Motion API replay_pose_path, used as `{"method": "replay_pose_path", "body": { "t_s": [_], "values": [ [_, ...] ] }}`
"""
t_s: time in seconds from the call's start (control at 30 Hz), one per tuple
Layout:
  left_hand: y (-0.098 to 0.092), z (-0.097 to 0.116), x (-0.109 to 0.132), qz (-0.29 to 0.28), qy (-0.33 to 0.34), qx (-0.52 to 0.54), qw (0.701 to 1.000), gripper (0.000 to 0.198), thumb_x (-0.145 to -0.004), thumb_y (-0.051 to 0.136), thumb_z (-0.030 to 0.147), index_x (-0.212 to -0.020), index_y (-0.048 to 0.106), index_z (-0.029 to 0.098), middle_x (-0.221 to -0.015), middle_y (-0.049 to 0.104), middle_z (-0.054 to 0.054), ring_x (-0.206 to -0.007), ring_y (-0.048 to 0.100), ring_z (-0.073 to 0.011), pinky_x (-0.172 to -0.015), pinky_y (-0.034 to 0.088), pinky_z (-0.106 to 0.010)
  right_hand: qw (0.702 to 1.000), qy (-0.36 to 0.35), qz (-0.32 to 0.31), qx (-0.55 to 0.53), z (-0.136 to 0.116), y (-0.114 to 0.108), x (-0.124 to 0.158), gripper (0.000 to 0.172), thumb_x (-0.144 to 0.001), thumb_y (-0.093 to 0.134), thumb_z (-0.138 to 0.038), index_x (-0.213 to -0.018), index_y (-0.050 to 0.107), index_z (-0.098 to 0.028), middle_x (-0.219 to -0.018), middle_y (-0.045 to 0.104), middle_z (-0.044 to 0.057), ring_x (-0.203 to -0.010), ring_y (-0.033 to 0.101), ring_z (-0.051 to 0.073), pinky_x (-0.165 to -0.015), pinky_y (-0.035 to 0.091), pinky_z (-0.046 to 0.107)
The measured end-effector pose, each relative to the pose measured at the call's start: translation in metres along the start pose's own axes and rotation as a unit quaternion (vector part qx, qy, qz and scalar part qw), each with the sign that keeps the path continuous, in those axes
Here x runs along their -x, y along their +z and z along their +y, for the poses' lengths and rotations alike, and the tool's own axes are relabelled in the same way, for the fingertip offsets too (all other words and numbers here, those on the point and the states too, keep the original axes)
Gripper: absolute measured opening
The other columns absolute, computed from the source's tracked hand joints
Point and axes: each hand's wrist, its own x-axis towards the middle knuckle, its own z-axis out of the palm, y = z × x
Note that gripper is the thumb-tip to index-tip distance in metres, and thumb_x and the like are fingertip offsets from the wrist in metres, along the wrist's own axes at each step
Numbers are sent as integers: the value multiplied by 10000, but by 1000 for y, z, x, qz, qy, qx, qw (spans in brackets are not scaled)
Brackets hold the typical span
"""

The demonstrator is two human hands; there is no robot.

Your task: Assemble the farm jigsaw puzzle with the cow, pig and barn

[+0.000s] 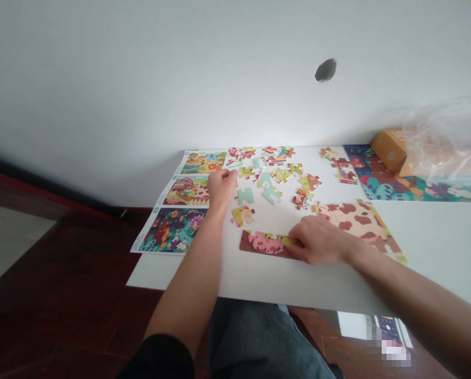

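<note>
take the pig strip (265, 242) on the tabletop (267, 281) by its long edges; probably light, stiff card, easily parted. see right fingers (298, 242) bunched at its right end, left fingers (231, 176) curled; cannot tell if gripping.

A white wall (140, 79) was softly lit and marked by a round gray spot (325, 69). A white table (251, 284) was set against it. The floor (61, 321) was covered in dark red-brown boards, and a red strip (14, 187) was seen low on the left.
</note>
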Motion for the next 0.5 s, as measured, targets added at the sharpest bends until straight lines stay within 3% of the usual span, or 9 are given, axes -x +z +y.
{"method": "replay_pose_path", "body": {
  "t_s": [0.1, 0.17, 0.23, 0.3, 0.37, 0.43, 0.5],
  "values": [
    [-8, 1, 4, -26, 62, -70, 995, 336, -773, 543, 376, -503, 480, 185, -480, 448, 26, -531, 454, -126, -537, 314, -252, 1000, -2, 8, -5, -2, 1, 0, 395, -914, 444, -336, -605, 629, -174, -576, 629, 67, -521, 495, 131, -536, 213, 296],
    [-19, 4, 8, -115, 132, -110, 978, 351, -762, 595, 385, -504, 478, 178, -503, 461, 30, -560, 464, -125, -571, 325, -253, 1000, -9, 13, -15, -3, 1, 0, 383, -917, 449, -340, -617, 623, -178, -574, 625, 56, -519, 491, 126, -536, 214, 291],
    [-32, 6, 12, -254, 186, -109, 943, 313, -752, 649, 409, -574, 544, 175, -578, 546, 29, -596, 505, -126, -593, 352, -247, 999, -15, 26, -31, -3, -1, 0, 334, -918, 470, -371, -698, 645, -191, -593, 633, 42, -537, 510, 130, -541, 218, 284],
    [-43, 7, 14, -377, 169, -98, 905, 240, -723, 704, 418, -718, 643, 185, -661, 613, 29, -607, 551, -129, -586, 374, -241, 998, -22, 38, -47, -3, -2, 0, 271, -906, 512, -427, -858, 674, -215, -630, 650, 30, -581, 551, 146, -552, 225, 277],
    [-49, 6, 16, -461, 125, -97, 873, 296, -698, 741, 431, -884, 686, 207, -636, 594, 48, -562, 573, -134, -551, 374, -244, 997, -31, 38, -54, -3, -2, 0, 281, -887, 548, -470, -990, 666, -237, -661, 660, 27, -626, 583, 167, -562, 228, 274],
    [-49, 6, 17, -494, 103, -99, 858, 373, -691, 756, 451, -971, 680, 216, -592, 558, 64, -534, 583, -142, -531, 366, -249, 997, -38, 32, -51, -3, -2, 0, 285, -877, 562, -478, -1006, 653, -240, -676, 662, 29, -645, 594, 178, -565, 224, 275],
    [-44, 5, 17, -486, 111, -107, 860, 389, -695, 756, 480, -965, 677, 212, -579, 553, 63, -538, 579, -145, -529, 354, -253, 998, -40, 24, -45, -2, -1, 0, 242, -876, 563, -450, -938, 642, -229, -685, 665, 32, -642, 588, 176, -562, 217, 277]
  ]
}}
